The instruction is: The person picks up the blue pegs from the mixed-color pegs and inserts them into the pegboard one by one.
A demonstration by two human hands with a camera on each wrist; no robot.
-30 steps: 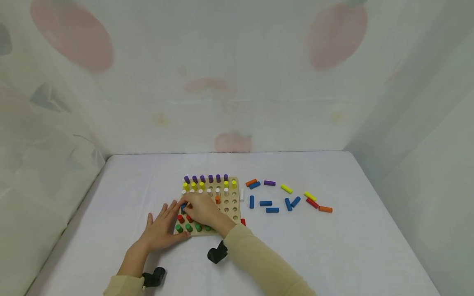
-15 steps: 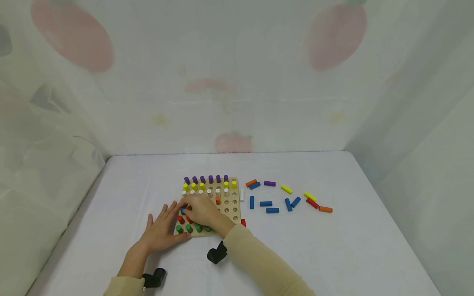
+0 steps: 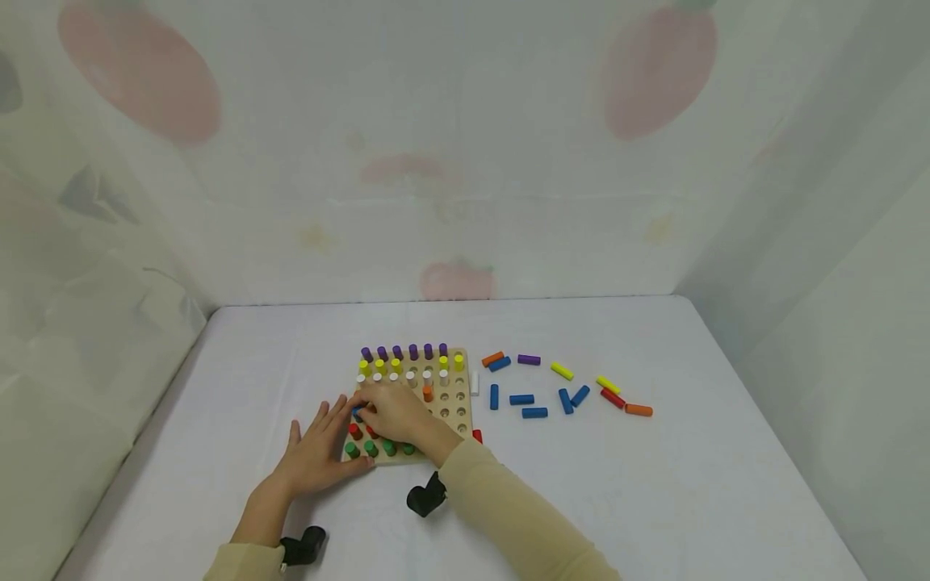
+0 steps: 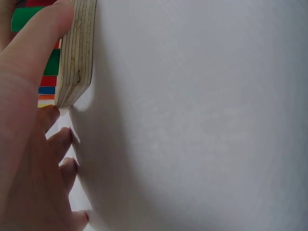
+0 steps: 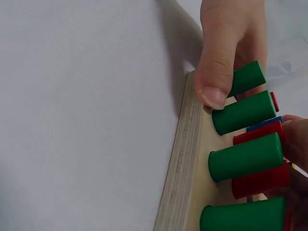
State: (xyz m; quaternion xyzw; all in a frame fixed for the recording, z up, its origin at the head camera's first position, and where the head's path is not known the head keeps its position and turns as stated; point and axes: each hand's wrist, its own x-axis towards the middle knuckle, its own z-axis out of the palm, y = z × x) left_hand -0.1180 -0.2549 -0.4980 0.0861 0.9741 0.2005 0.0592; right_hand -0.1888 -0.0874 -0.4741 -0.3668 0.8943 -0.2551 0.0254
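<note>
A square wooden pegboard [image 3: 452, 452] lies on the table with rows of coloured pegs standing in its holes. My right hand [image 3: 395, 413] pinches a blue peg [image 3: 357, 414] at the board's left edge, one row behind the red pegs; in the right wrist view that blue peg [image 5: 263, 124] shows only partly behind a red one. My left hand [image 3: 316, 454] lies at the board's left side, fingers spread and fairly straight. Its thumb [image 4: 53, 21] rests on the board's near edge beside a green peg [image 4: 52, 62]. Some pegs are hidden under my right hand.
Right of the board lie loose pegs: several blue ones [image 3: 521, 399], a purple one [image 3: 529, 360], yellow ones [image 3: 562, 371], orange ones [image 3: 638, 411] and a red one [image 3: 613, 399]. A white peg [image 3: 475, 383] lies against the board's right edge. Pale curtains surround the table.
The blue peg under my right fingertips shows slightly lower and shorter than a second ago. My left hand and the loose pegs stay in place.
</note>
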